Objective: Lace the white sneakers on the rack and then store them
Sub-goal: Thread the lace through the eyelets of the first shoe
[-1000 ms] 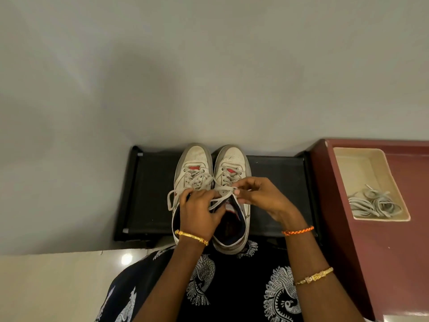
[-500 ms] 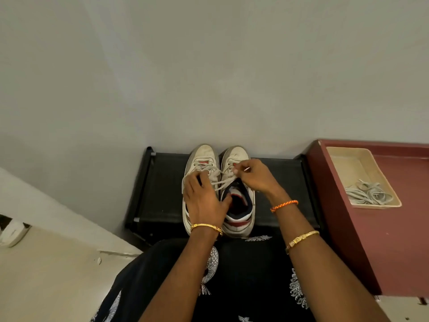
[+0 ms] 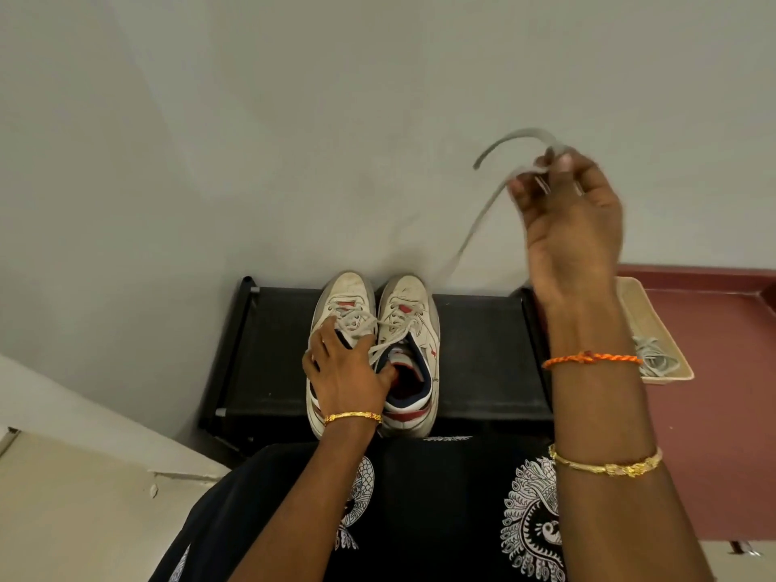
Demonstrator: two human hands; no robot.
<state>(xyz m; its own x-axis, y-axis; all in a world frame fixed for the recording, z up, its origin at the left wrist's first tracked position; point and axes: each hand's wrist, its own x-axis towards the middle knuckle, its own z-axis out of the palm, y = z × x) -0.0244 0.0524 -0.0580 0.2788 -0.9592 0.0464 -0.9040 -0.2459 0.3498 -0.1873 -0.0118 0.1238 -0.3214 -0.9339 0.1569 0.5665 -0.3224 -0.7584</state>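
Black printed garment (image 3: 420,518) fills the bottom edge, cut off by the frame; both forearms rise out of it. Left wrist has 1 gold bangle (image 3: 352,417); right forearm has a gold bracelet (image 3: 606,466) and, higher up, an orange thread band (image 3: 592,358).

Left hand (image 3: 348,371) lies on the left sneaker (image 3: 340,312), covering its opening and rear half; its fingers are loosely bent over the laces and tongue, and whether they pinch a lace is hard to tell. Right sneaker (image 3: 409,329) stands just beside it, touching, opening and red-navy lining exposed. Both sit toes toward the wall on the black rack (image 3: 483,350); the rack's near edge is partly hidden behind the garment.

Right hand (image 3: 571,228) is raised well above the rack, fingertips pinching a white lace (image 3: 483,212). The lace is motion-blurred: 1 end curls over the fingers, the rest trails down toward the right sneaker and fades out against the wall (image 3: 294,119).

Right of the rack, a maroon surface (image 3: 714,413) holds a beige tray (image 3: 655,329) with spare laces (image 3: 657,359), mostly hidden by the right forearm.
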